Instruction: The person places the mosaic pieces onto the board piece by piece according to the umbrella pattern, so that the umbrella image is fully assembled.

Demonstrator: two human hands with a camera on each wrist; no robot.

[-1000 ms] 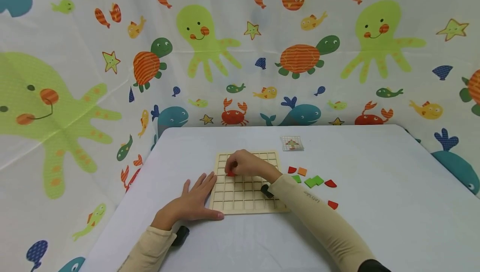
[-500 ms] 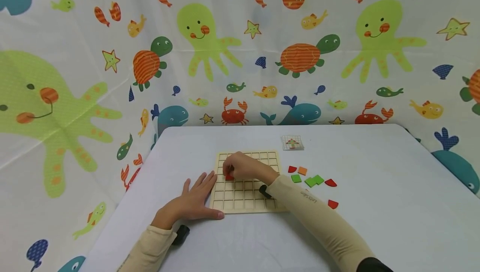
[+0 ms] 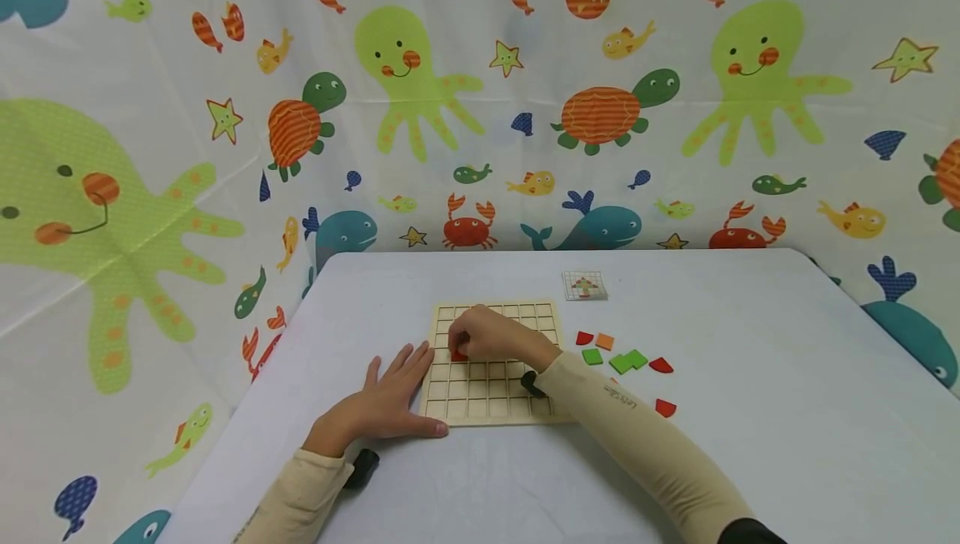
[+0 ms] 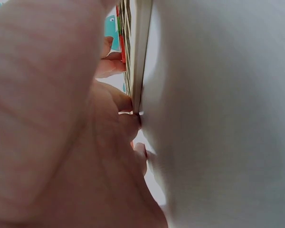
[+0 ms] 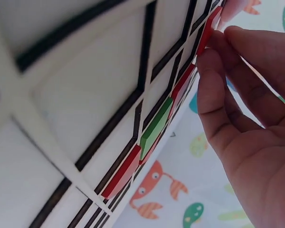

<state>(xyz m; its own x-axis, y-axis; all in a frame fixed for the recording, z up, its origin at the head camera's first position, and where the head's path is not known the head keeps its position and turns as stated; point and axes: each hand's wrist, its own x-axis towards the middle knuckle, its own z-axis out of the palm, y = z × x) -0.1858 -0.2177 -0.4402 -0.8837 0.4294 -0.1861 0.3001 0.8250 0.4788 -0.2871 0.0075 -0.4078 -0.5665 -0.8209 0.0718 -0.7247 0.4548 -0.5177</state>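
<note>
A pale wooden grid board (image 3: 487,411) lies on the table in the head view. My left hand (image 3: 382,405) rests spread and flat at its left edge; in the left wrist view the board's side (image 4: 141,52) meets the fingers. Over the board's left part, my right hand (image 3: 495,336) pinches a red flat tile (image 3: 458,356) low at the grid. The right wrist view shows fingertips on this red tile (image 5: 208,32), with a green tile (image 5: 155,129) and other red tiles (image 5: 122,173) lying in the grid. In the head view the right hand hides part of the board.
Right of the board lie several loose tiles: red quarter-rounds (image 3: 662,366), an orange square (image 3: 604,342) and green squares (image 3: 592,356). One orange piece is partly behind the right sleeve (image 3: 622,406). A picture card (image 3: 585,286) lies behind. A printed sea-animal cloth (image 3: 465,111) hangs beyond the table.
My right hand has shifted slightly left and toward me, bringing the red tile a little nearer within the grid. The left hand stays in place.
</note>
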